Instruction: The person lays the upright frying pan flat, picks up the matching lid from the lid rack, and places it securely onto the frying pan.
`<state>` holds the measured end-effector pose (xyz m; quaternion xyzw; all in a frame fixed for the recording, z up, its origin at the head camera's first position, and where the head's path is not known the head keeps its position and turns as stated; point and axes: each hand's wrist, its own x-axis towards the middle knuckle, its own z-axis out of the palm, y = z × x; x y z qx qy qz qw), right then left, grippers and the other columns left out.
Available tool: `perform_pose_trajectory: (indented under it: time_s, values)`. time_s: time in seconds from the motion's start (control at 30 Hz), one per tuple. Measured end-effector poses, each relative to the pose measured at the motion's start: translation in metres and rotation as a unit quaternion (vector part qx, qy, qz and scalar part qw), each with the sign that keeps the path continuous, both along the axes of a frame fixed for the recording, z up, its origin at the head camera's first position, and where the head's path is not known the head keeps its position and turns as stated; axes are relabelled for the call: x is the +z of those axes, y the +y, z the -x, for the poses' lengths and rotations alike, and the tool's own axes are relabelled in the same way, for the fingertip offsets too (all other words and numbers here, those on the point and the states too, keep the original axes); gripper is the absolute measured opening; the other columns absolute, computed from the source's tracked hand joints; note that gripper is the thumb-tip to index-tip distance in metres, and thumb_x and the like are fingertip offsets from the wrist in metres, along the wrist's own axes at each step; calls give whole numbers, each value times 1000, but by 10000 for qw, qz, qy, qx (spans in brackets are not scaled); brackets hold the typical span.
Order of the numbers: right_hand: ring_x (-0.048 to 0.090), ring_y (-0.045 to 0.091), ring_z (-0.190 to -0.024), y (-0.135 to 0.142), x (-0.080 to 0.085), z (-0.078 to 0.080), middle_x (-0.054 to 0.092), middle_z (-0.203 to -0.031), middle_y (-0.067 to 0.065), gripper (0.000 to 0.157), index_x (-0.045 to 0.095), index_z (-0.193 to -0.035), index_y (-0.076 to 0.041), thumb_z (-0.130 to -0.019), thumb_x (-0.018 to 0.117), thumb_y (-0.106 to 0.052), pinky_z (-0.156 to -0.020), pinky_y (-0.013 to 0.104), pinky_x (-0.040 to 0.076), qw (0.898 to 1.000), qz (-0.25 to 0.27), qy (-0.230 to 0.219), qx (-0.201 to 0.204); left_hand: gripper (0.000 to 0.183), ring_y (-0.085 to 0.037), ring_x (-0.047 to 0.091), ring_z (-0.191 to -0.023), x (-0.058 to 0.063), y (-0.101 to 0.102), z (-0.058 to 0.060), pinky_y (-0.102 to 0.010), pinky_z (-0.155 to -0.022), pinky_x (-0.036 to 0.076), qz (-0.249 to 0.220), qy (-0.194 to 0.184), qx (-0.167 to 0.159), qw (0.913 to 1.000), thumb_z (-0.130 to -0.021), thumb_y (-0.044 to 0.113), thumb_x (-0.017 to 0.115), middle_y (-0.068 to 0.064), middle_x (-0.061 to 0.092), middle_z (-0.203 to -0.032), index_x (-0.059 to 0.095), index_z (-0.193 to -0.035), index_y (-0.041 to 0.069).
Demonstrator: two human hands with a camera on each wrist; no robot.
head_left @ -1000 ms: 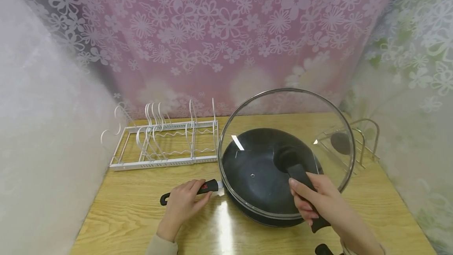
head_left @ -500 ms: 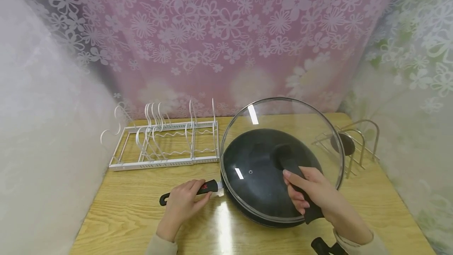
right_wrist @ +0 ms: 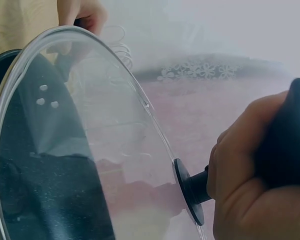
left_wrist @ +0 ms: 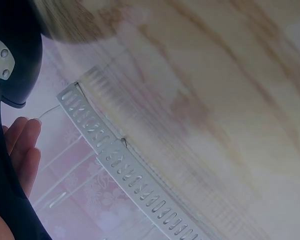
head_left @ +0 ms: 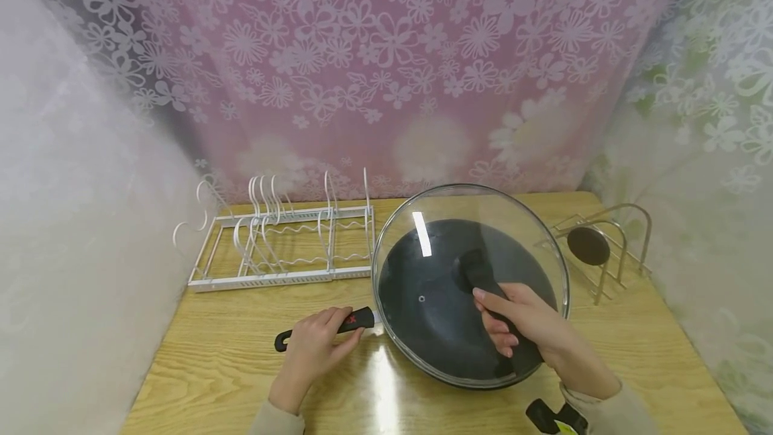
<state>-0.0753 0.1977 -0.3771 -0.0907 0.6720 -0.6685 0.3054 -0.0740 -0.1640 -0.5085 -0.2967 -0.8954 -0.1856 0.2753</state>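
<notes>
A dark frying pan (right_wrist: 1,67) sits on the wooden table, its black handle (head_left: 356,319) pointing left. My left hand (head_left: 311,348) grips that handle, thumb on the near side; in the left wrist view its fingers (left_wrist: 27,145) show past the handle. Over the pan is a clear glass lid (head_left: 477,203) with a metal rim. My right hand (head_left: 525,324) holds the lid by its long black handle (head_left: 474,267). The right wrist view shows the lid tilted against the pan; whether the near rims touch is hard to tell.
At the back left stands a white wire rack (head_left: 284,280) with upright loops. A metal lid stand (head_left: 622,247) with a brown disc is at the right. Beside my right sleeve lies a black handle-like object (head_left: 543,415), partly hidden. Floral curtains close in the table (head_left: 199,368).
My right hand has brought the lid left and down over the pan, so its outline now nearly covers the pan. The left hand stays on the pan's handle.
</notes>
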Motion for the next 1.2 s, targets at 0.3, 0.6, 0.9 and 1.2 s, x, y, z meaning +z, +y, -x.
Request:
perform_pose_trajectory:
  time_s: [0.3, 0.6, 0.9, 1.2]
  values:
    - [41, 6, -44, -2, -13, 12, 41, -60, -6, 26, 49, -91, -3, -106, 48, -25, -46, 22, 45, 9993, 93, -351, -61, 34, -15, 67, -64, 1, 1, 0, -28, -51, 54, -32, 3, 30, 10000, -76, 28, 82, -4, 71, -84, 71, -99, 6]
    - [39, 4, -45, -2, -26, 20, 40, -61, -6, 23, 49, -91, -6, -106, 49, -24, -46, 19, 44, 9951, 436, -865, -184, 35, -15, 68, -64, 0, 1, 0, -28, -52, 55, -6, -3, 55, 10000, -75, 29, 83, -3, 71, -83, 72, -99, 6]
    - [40, 3, -46, -2, -31, 23, 42, -60, -8, 22, 50, -90, -8, -106, 47, -23, -46, 18, 45, 9893, 770, -1228, -152, 35, -14, 66, -62, 0, 1, 0, -28, -51, 54, -28, -21, 65, 10000, -74, 29, 84, -3, 71, -83, 72, -98, 6]
    - [42, 1, -47, -2, -38, 25, 43, -62, -8, 23, 50, -90, -9, -107, 44, -23, -46, 17, 47, 9816, 1170, -1504, -129, 35, -14, 66, -62, 1, 1, -1, -28, -51, 53, -24, -69, 99, 9999, -75, 28, 83, -3, 70, -83, 72, -98, 6]
